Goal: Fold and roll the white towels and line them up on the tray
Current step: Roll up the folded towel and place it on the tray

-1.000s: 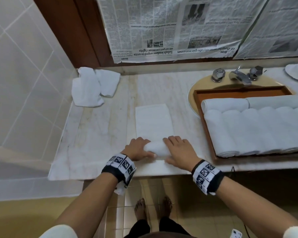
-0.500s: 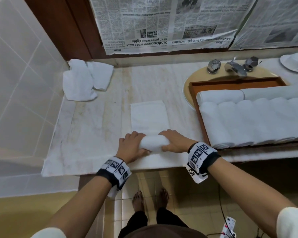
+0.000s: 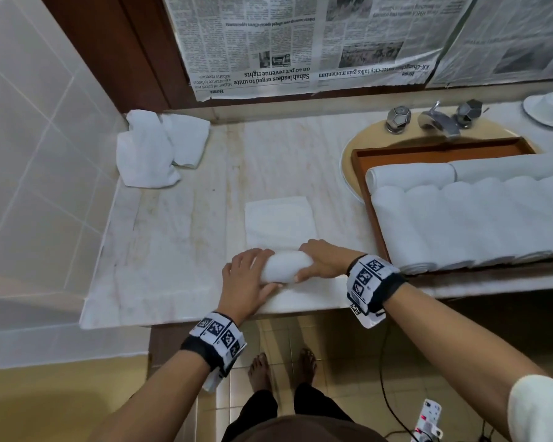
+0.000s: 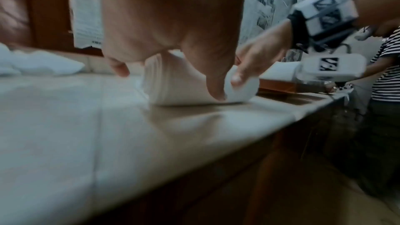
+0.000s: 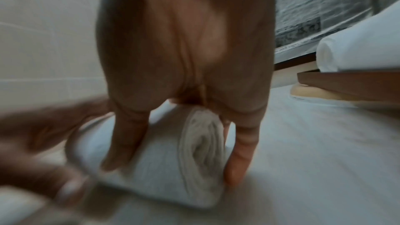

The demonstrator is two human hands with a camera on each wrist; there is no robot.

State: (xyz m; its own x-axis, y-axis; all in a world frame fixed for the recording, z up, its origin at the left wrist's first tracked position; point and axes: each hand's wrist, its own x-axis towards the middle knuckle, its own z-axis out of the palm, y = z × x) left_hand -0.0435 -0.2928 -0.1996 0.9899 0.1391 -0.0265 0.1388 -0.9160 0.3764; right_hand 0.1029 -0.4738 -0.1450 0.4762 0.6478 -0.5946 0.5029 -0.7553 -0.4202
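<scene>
White towel (image 3: 284, 266) roll has grown toward 12 o'clock since 1 second ago; left hand (image 3: 246, 282) and right hand (image 3: 323, 263) both grasp it, flat tail shorter, rolling nearly finished.

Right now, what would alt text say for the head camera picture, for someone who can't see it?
Two hands, left hand and right hand, roll a white towel on a marble counter. To the right, a wooden tray over the sink holds rolled towels; loose towels lie far left.
</scene>
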